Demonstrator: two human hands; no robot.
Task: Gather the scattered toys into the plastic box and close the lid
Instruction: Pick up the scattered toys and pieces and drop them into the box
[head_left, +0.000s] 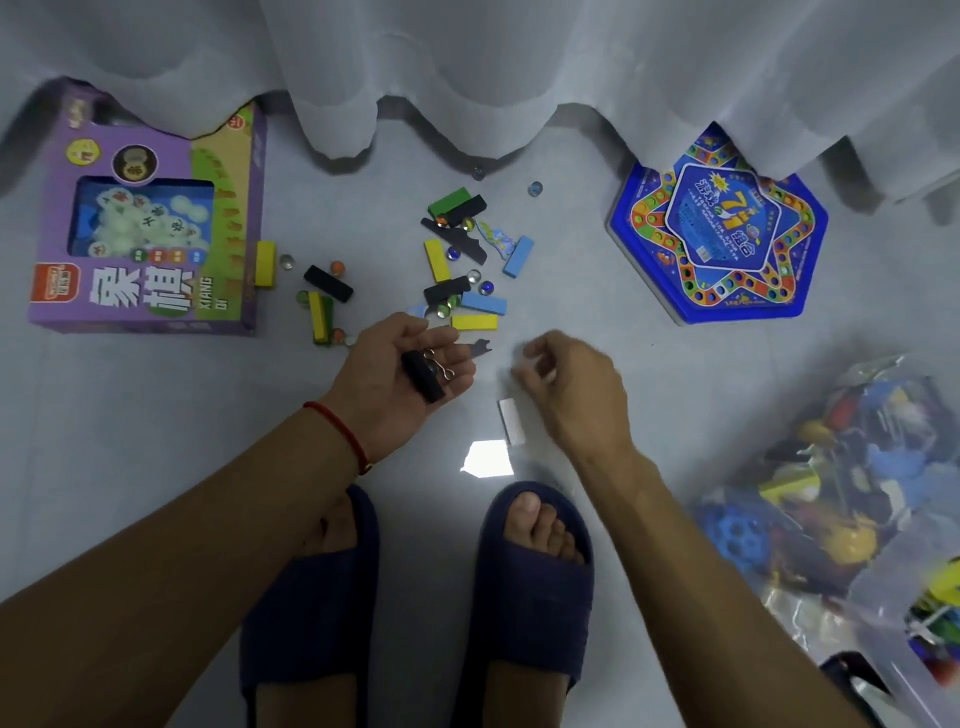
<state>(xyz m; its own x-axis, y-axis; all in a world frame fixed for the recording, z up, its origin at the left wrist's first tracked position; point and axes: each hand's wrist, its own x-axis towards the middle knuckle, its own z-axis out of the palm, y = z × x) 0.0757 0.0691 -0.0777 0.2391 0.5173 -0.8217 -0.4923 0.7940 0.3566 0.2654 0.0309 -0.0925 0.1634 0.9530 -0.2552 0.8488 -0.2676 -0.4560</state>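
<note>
Coloured wooden blocks (437, 259) and glass marbles (487, 287) lie scattered on the grey floor ahead of me. My left hand (402, 371) is palm up, holding a black block (423, 375) and a small metal ring puzzle (438, 362). My right hand (571, 387) hovers to its right, blurred, fingers curled; whether it holds anything I cannot tell. A white block (511, 421) lies just below it. The clear plastic box (852, 499), holding several toys, sits at the lower right.
A purple chess game box (150, 218) lies at the left, a blue star-shaped board game (719, 234) at the right. A white curtain (467, 67) hangs along the far side. My feet in dark blue slippers (535, 582) stand below the hands.
</note>
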